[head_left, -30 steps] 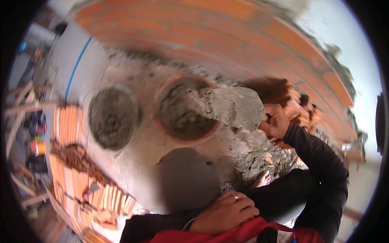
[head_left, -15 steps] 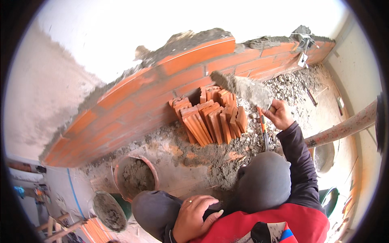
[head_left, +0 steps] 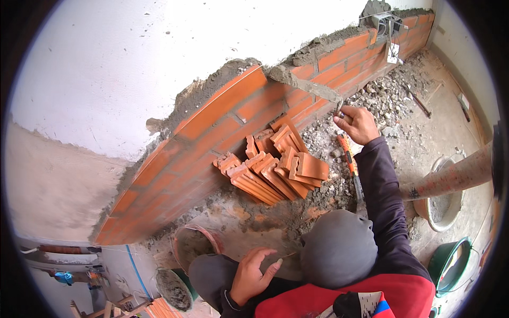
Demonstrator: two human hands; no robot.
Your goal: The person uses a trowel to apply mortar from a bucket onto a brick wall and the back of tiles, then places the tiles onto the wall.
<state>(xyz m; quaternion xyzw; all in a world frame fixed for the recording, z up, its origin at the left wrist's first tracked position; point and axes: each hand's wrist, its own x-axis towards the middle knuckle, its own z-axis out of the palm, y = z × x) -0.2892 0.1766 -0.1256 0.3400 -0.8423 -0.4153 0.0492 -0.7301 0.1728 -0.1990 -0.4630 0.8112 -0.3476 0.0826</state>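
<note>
The trowel [head_left: 310, 84] lay blade-flat along the top of the low brick wall [head_left: 233, 114], at about 1 o'clock from the middle of the view, heaped with grey mortar [head_left: 289, 74]; presumably held level so the load would not slide off. Its blade was barely visible under the wet, lumpy mass. The right hand [head_left: 358, 123], arm stretched out, was closed round the trowel's handle at the wall's near face, fingers curled tight. The left hand [head_left: 252, 273], at 6 o'clock, rested on the person's left knee [head_left: 209, 273], fingers loosely spread and gripping nothing, probably propping the crouch.

Outward: a loose stack of orange bricks [head_left: 273, 167] leaned against the wall's foot, just left of the working arm and within reach. An orange-handled tool [head_left: 348, 159] lay in the rubble under the forearm. Mortar buckets [head_left: 191, 246] sat at 7 o'clock, a metal pan [head_left: 442, 204] and a green bucket [head_left: 450, 262] at 4 o'clock.
</note>
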